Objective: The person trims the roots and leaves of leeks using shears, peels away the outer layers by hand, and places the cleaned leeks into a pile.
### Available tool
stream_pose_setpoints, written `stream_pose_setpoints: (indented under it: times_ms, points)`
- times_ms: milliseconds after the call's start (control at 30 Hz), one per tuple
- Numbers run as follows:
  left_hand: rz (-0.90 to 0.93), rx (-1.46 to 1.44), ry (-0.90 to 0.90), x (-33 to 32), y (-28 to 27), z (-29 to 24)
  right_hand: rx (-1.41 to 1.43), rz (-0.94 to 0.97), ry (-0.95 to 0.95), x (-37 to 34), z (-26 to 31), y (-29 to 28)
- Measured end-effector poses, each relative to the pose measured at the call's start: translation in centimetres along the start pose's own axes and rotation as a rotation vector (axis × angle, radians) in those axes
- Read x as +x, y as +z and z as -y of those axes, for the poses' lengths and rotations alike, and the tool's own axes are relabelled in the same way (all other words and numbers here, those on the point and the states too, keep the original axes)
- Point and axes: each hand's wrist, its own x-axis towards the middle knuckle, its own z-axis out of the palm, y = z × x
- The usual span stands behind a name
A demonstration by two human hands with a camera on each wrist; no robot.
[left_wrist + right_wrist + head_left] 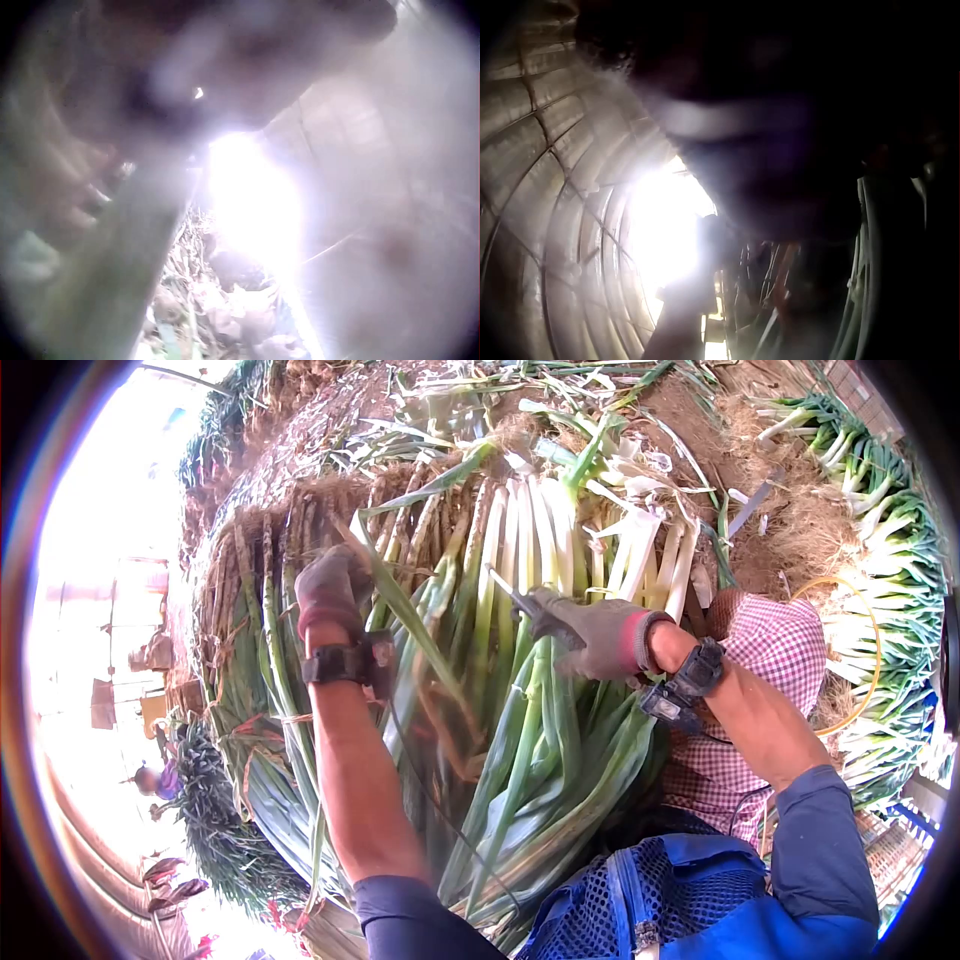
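Note:
My gloved left hand (pixel 332 592) is curled round a leek (pixel 412 628) near its root end; its leaves slant down to the right and blur. In the left wrist view the hand (pixel 232 67) is a dark blur above a pale green stalk (pixel 120 255). The gloved right hand (pixel 592 637) grips a small thin tool (pixel 502 582), its tip pointing up and left over the white stalks. Below both hands lies a broad row of leeks (pixel 515 535), roots away from me. The right wrist view shows that hand (pixel 742 142) dark and blurred.
More leeks (pixel 890 550) line the right side, near a yellow hoop (pixel 876 630). Loose trimmings (pixel 400 445) and soil lie beyond the row. A checked cloth (pixel 775 645) is beside my right forearm. Another leek pile (pixel 225 830) stands at the left.

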Motion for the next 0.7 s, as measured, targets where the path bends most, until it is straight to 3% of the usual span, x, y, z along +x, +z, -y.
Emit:
stream_pose_setpoints:
  times_ms: [33,100,167,200,233,367,433,500,567,633,700]
  points:
    - [-0.151,0.030,-0.012,0.0,0.5,0.2,-0.014,0.061,0.031,0.3,0.3,-0.2]
    - [-0.049,0.113,0.216,-2.8,0.8,2.1,-0.102,0.138,0.032,0.1,2.3,-0.5]
    - [0.015,0.232,0.308,-5.9,1.9,4.5,-0.110,0.132,0.184,0.5,4.4,-1.0]
    - [0.161,0.137,0.215,-7.3,2.1,6.1,-0.115,0.124,0.259,0.7,4.8,-1.4]
    - [0.303,0.042,0.118,-8.7,2.2,8.1,-0.221,0.035,0.171,2.3,3.2,-0.9]
    - [0.287,0.253,-0.048,-13.1,3.2,13.0,-0.262,0.126,0.075,2.7,2.6,0.1]
    - [0.259,0.296,0.032,-11.2,2.4,16.1,-0.317,0.131,0.055,2.9,2.3,0.1]
    - [-0.002,0.917,0.659,-10.4,1.9,16.3,-0.297,-0.003,0.139,3.3,3.1,-0.5]
    - [-0.026,1.018,0.623,-9.9,1.6,16.4,-0.256,0.048,0.175,3.2,3.1,-0.4]
    - [-0.146,1.110,0.674,-9.1,2.1,16.8,-0.313,0.031,0.009,3.5,1.8,1.0]
    - [-0.099,1.175,0.672,-8.8,2.7,15.8,-0.305,0.032,0.143,3.2,3.5,-0.4]
